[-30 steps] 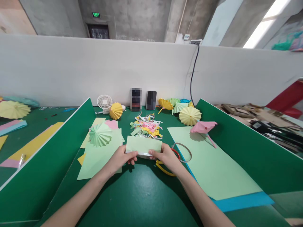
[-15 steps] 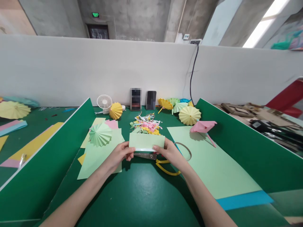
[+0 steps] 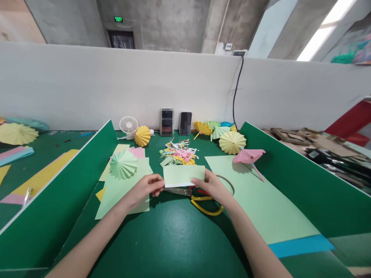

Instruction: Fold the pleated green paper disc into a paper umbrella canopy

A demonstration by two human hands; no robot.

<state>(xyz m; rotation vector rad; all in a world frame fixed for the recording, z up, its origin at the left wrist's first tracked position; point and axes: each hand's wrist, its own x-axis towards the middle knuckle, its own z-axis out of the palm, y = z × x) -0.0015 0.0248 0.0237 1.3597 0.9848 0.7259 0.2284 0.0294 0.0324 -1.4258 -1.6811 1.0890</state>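
Observation:
A small light-green folded paper (image 3: pixel 183 175) is held above the green table (image 3: pixel 174 239). My right hand (image 3: pixel 213 186) pinches its lower right corner. My left hand (image 3: pixel 145 188) has its fingertips curled at the paper's lower left corner, touching or just off its edge. Under the paper lie scissors (image 3: pixel 199 197) with yellow handles, blades pointing left. A pile of coloured paper scraps (image 3: pixel 179 151) sits just behind the paper.
Light-green sheets (image 3: pixel 121 193) with a pleated green paper umbrella (image 3: pixel 123 164) lie left. A large green sheet (image 3: pixel 261 200) over blue paper lies right, with pink (image 3: pixel 249 155) and yellow (image 3: pixel 232 141) umbrellas. A small fan (image 3: pixel 128 126) and two phones (image 3: pixel 185 122) stand by the back wall. Green dividers flank the table.
The paper has moved a little away from me and to the right, uncovering the scissors. My left hand's grip has loosened to the fingertips at the paper's corner.

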